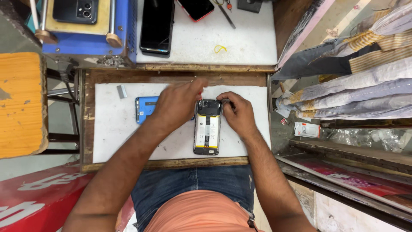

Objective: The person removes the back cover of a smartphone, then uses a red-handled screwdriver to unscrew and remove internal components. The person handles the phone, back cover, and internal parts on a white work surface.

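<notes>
Pinching a thin metal tool (pixel 226 101), the right hand (pixel 238 114) works at the opened phone (pixel 207 127) lying mid-mat; the left hand (pixel 178 103) presses its top, at twelve o'clock. Light, stiff and probably fragile inside, it seems best held by its edges.

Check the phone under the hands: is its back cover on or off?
Off. The phone lies with battery and circuit board exposed; a blue cover lies beside it on the mat.

Left hand (pixel 178 103) blurred, covers blue cover's (pixel 146 108) 3 o'clock end. Red phone (pixel 196 8) cut off at 12 o'clock.
</notes>
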Demonstrator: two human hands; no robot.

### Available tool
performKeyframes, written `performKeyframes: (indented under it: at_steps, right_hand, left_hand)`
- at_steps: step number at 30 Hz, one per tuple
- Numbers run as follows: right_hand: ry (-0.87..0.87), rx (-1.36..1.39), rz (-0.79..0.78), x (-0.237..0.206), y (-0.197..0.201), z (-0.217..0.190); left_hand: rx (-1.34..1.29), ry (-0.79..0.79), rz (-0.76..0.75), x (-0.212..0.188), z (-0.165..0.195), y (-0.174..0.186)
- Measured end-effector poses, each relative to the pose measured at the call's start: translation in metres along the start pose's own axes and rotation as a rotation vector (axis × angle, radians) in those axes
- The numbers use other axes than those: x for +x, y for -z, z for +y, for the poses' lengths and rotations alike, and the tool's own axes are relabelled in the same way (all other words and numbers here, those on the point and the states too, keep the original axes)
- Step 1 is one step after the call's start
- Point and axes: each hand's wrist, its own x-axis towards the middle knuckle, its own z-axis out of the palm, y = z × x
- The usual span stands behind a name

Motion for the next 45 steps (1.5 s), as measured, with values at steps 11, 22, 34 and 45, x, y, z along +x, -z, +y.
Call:
performKeyframes:
  at_steps: [11, 22, 34, 45]
  right_hand:
    - [-0.037, 0.007, -0.013, -0.001, -0.001, 0.005]
    - [-0.051, 0.037, -0.022, -0.002, 0.001, 0.0]
    - [-0.043, 0.033, -0.019, -0.001, 0.002, -0.004]
    - [-0.035, 0.021, -0.016, 0.0, 0.001, -0.002]
  left_hand:
    - [0.19, 0.177, -0.085, 0.003, -0.01, -0.005]
    - [-0.186, 0.178, 0.21, -0.026, -0.019, 0.004]
    - [-0.17, 0.031, 0.247, -0.033, -0.02, -0.029]
    - [-0.173, 0.027, 0.257, -0.03, -0.025, -0.037]
